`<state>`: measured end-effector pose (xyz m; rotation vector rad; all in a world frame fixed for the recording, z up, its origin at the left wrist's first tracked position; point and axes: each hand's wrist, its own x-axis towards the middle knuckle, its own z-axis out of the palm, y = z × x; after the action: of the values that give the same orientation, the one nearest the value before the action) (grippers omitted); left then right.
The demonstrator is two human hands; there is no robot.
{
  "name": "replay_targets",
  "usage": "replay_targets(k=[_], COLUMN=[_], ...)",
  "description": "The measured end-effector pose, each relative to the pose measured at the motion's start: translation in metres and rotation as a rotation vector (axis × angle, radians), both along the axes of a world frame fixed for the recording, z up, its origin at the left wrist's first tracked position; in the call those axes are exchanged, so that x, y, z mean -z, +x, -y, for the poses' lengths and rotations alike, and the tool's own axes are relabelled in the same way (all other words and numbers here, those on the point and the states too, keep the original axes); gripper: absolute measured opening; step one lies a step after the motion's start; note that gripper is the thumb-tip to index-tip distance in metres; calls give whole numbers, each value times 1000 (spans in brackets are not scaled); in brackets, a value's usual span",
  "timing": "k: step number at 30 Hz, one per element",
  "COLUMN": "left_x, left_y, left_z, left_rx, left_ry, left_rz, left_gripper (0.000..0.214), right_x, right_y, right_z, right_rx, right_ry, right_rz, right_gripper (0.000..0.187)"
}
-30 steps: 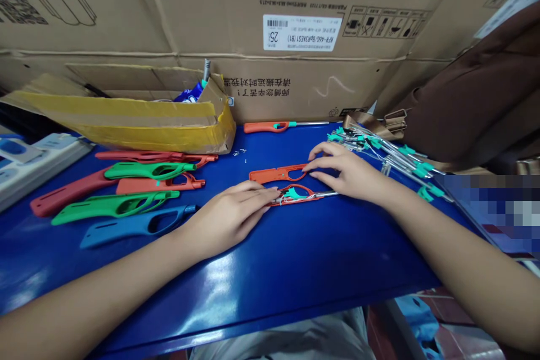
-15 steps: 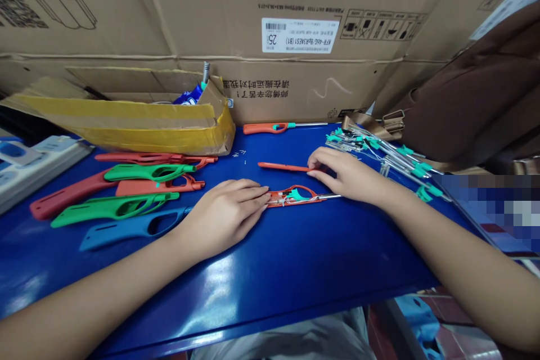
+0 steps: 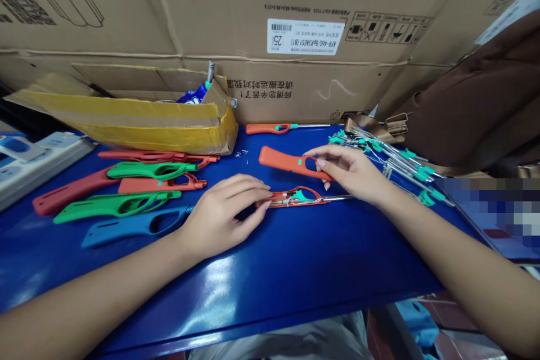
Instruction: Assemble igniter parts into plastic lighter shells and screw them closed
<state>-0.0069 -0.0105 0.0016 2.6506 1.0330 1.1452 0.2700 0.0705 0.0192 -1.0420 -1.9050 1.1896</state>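
My left hand (image 3: 225,208) grips the handle end of an opened orange lighter (image 3: 279,201) between fingertips and thumb. White inner parts, a wire and a teal trigger show inside this half, and a metal tube points right out of it. In my right hand (image 3: 352,173) is the matching orange shell half (image 3: 282,161), pinched at its looped end. It hovers just above and behind the opened lighter, outer face toward me. A closed orange lighter (image 3: 268,129) with a metal tube lies farther back.
At left are green shells (image 3: 122,207), red shells (image 3: 76,190) and a blue shell (image 3: 118,231). A power strip (image 3: 46,158) and a yellow-taped cardboard box (image 3: 169,134) stand behind. Metal tubes with teal triggers (image 3: 407,166) are heaped at right, beside brown cloth (image 3: 464,95).
My right hand has turned the orange shell half from edge-on to showing its broad outer face. My left thumb has come away from its fingers, around the opened lighter's handle end.
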Motion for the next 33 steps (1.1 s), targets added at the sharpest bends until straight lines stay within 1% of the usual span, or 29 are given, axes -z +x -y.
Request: replay_targets(k=[2,4,5,6,8,9,11,14,16,19,21,25,33], left_x=[-6,-8,-8,-6,-2,1,5,8,9,11,12,14,12], left_y=[0,0,-1,-1,-1,-2,-2,-2,-1,-1,0,0,0], left_z=[2,2,1,0,-3,-4,-6,-8,-8,-9,-9,-10,-8], left_rx=[-68,-135,-147,-137,-82,-53,-22,-9,3,13,10,16,-2], left_ry=[88,131,123,99,42,22,7,-11,-32,-58,-74,-119,-183], left_rz=[32,3,-22,-41,-51,-44,-30,-37,-45,-46,-48,-70,-63], left_gripper=[17,25,30,33,31,28,25,25,26,26,26,26,24], right_x=[-2,-3,-3,-4,-5,-6,-7,-8,-8,-6,-4,0,5], right_y=[0,-1,-2,-3,-5,-6,-5,-2,0,2,3,4,2], right_z=[2,5,7,8,11,12,13,12,10,8,8,8,8], right_rx=[-29,-79,-106,-134,-174,-188,-207,-243,-291,-355,-364,-354,-345], right_ry=[-40,-110,-147,-179,-200,-181,-79,159,297,408,426,413,383], right_rz=[34,53,56,57,65,80,148,304,372,386,388,436,477], right_gripper=[23,24,25,26,28,29,32,34,36,36,35,34,38])
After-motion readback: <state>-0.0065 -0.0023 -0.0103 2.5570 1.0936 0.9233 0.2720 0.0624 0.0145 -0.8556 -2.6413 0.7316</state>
